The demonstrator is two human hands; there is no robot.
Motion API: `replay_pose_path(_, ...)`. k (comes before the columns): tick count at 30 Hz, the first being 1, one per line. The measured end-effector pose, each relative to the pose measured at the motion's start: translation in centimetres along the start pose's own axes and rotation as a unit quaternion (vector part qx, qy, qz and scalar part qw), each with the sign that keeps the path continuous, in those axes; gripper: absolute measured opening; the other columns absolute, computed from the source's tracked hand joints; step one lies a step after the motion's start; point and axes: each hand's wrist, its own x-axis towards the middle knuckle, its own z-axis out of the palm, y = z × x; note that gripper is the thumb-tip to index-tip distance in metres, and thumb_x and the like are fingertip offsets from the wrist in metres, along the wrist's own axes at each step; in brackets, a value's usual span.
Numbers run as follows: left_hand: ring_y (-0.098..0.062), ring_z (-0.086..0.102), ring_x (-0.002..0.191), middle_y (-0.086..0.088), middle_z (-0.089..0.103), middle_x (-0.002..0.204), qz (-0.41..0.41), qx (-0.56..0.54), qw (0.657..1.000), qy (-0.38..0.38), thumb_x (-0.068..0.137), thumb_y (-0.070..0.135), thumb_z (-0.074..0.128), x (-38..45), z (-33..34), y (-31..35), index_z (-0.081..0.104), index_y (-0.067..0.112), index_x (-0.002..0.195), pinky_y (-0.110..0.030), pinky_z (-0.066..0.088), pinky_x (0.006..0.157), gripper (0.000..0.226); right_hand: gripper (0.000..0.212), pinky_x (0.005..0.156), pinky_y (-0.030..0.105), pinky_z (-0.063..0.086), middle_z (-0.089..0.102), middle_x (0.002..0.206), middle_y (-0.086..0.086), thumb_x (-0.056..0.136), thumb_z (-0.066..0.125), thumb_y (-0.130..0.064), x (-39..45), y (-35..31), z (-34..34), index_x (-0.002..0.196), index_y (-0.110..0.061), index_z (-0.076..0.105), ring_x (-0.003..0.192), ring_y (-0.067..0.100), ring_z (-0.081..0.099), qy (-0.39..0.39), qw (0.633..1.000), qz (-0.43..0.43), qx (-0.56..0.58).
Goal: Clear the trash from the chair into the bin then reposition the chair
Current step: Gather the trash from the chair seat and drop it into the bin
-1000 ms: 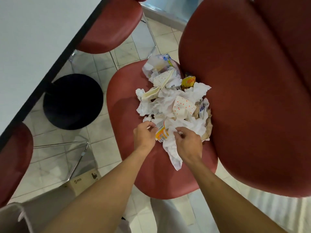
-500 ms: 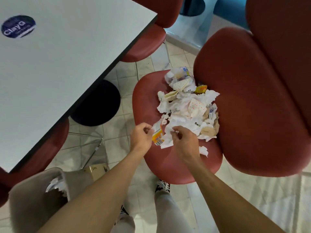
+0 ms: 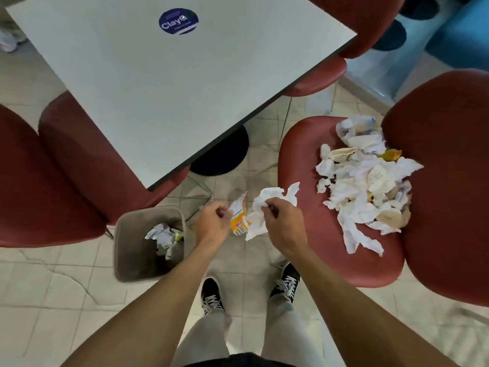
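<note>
Red chair, orange-and-white wrapper, white tissue, grey bin

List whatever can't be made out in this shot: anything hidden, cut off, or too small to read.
- Bin: head view; its bottom is dark, and the left forearm covers its right rim.
- Orange wrapper in the left hand: print too small to read.
- Trash pile: lower pieces buried under tissues.
- Chair: legs hidden beneath the seat, backrest cut by the right edge.
- White tissue in the right hand: fingers cover part of it.
</note>
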Motion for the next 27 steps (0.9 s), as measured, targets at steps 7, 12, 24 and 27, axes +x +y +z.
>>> replay_pose_path(7,-0.013,0.057,0.066,0.003,0.064,0.07,-0.059,-0.019,0.994,0.092,0.083,0.013,0.07,-1.3,-8.6,-7.2,0.067,0.013,0.079,-0.026,0.046,0.071,0.005,0.017,0.061,0.015,0.038,0.068,0.082,-0.003,0.095,0.054,-0.022,-2.1,-5.6,7.8,0.092,-0.014,0.069,0.072,0.013,0.057,-0.079,0.995,-0.054,-0.028)
replay_pose_path(12,-0.014,0.058,0.068,0.006,0.063,0.07,-0.103,-0.035,0.983,0.146,0.081,0.014,0.072,-1.9,-13.2,-11.6,0.069,0.016,0.079,-0.024,0.044,0.071,0.005,0.017,0.066,0.02,0.045,0.066,0.088,-0.002,0.096,0.054,-0.021,-3.6,-9.2,13.0,0.1,-0.015,0.069,0.078,0.014,0.058,-0.136,0.988,-0.074,-0.029)
replay_pose_path(24,-0.005,0.054,0.062,0.008,0.059,0.065,-0.156,-0.068,0.969,0.177,0.081,0.009,0.069,-2.7,-16.5,-17.5,0.062,0.017,0.074,-0.014,0.036,0.059,0.013,0.022,0.061,0.012,0.037,0.07,0.096,0.004,0.095,0.052,-0.016,-5.1,-12.0,21.3,0.11,-0.014,0.067,0.082,0.017,0.059,-0.229,0.966,-0.084,-0.088)
replay_pose_path(27,-0.016,0.06,0.073,0.003,0.064,0.075,-0.18,-0.066,0.97,0.15,0.079,0.011,0.071,-2.4,-16.0,-18.1,0.066,0.018,0.083,-0.024,0.047,0.072,0.01,0.027,0.078,0.024,0.046,0.069,0.104,0.006,0.095,0.052,-0.018,-5.1,-11.4,22.2,0.12,-0.016,0.063,0.094,0.02,0.063,-0.258,0.959,-0.057,-0.099)
